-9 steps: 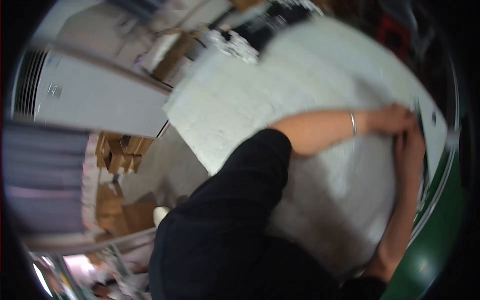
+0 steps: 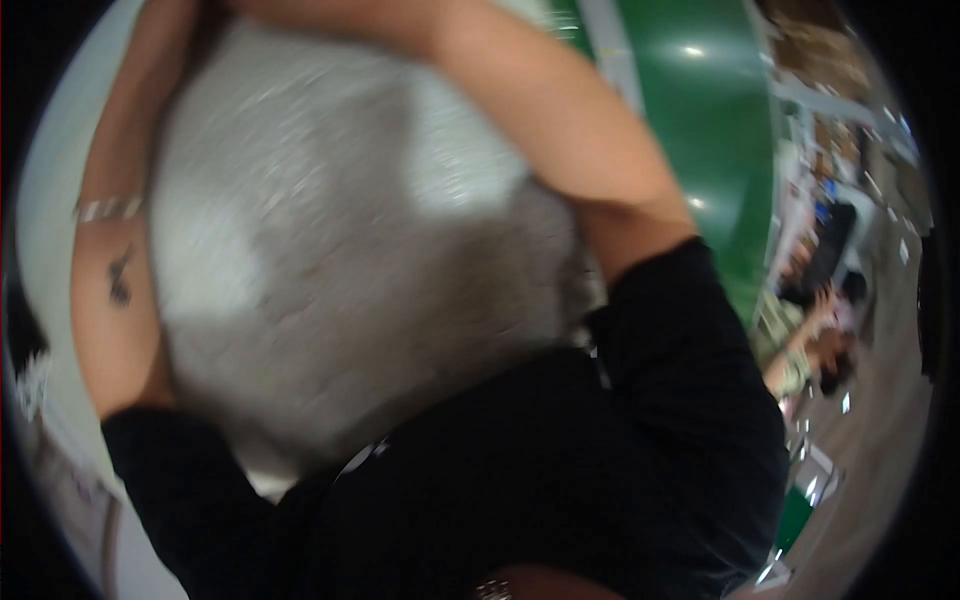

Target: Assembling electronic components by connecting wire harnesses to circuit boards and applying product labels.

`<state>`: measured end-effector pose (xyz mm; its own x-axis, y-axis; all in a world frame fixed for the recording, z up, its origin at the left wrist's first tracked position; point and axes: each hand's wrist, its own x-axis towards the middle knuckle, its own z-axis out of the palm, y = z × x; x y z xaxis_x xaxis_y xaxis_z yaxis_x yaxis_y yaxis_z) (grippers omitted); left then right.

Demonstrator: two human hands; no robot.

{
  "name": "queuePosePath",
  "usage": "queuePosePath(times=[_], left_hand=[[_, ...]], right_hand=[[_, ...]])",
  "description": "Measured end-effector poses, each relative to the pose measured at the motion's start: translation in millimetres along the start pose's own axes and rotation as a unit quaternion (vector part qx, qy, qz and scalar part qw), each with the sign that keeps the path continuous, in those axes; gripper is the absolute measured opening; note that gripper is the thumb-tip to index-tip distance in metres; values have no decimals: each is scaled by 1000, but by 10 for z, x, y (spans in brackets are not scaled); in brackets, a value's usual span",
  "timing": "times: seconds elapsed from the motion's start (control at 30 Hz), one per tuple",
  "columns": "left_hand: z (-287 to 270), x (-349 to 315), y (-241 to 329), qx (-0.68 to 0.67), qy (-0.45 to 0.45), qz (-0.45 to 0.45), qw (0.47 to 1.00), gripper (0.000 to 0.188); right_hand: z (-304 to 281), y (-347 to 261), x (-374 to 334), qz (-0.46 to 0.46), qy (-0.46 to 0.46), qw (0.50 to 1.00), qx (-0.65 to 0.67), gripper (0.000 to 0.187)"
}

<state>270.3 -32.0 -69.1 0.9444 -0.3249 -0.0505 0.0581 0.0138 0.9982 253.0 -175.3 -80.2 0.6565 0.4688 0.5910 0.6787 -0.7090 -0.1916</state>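
Both my arms stretch out over a wide pale surface [image 2: 330,190], worn and grey-white, with shadows of my arms across it. At the upper left edge of the view, my left hand [image 2: 178,14] comes close to my right hand [image 2: 262,8], and the two seem to meet or overlap. Blur and the picture's rim hide the fingers, so what they hold or touch does not show. A silvery bracelet [image 2: 108,208] circles my left wrist.
A glossy green surface [image 2: 700,140] with a pale border runs along the right of the worktop. Beyond it, at the far right, another person [image 2: 826,345] stretches out an arm near cluttered shelving. Something dark with crumpled white material [image 2: 32,385] lies at the far left.
The view has swung strongly to the right, so the worktop, the arms and the green surface have shifted left in the picture. My hands, visible at the worktop's end before, are now at the rim.
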Motion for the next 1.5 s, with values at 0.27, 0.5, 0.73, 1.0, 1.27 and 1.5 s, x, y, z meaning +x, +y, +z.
queuePosePath(times=[0.27, 0.5, 0.73, 1.0, 1.27, 1.5], left_hand=[[208, 113, -144, -63, -56, 77, 993, 26], [-394, -133, -98, -181, -123, -61, 974, 36], [-133, -121, 7, -213, -103, -40, 971, 31], [-127, 6, 28, -215, -44, -66, 973, 31], [-142, -46, 47, -264, -125, -49, 955, 31], [-166, -176, -59, -241, -101, -22, 965, 36]], right_hand=[[-284, 97, -107, 32, -70, 997, 24, 13], [-177, -208, -65, 3, -30, 998, 53, 12], [-1304, 394, -142, 29, -91, 988, -124, 7], [-1530, 2426, -349, 240, -43, 913, -326, 9], [-1394, 3213, -236, 395, -167, 817, -385, 38], [-2092, 1976, -1092, 147, -62, 905, -394, 39]])
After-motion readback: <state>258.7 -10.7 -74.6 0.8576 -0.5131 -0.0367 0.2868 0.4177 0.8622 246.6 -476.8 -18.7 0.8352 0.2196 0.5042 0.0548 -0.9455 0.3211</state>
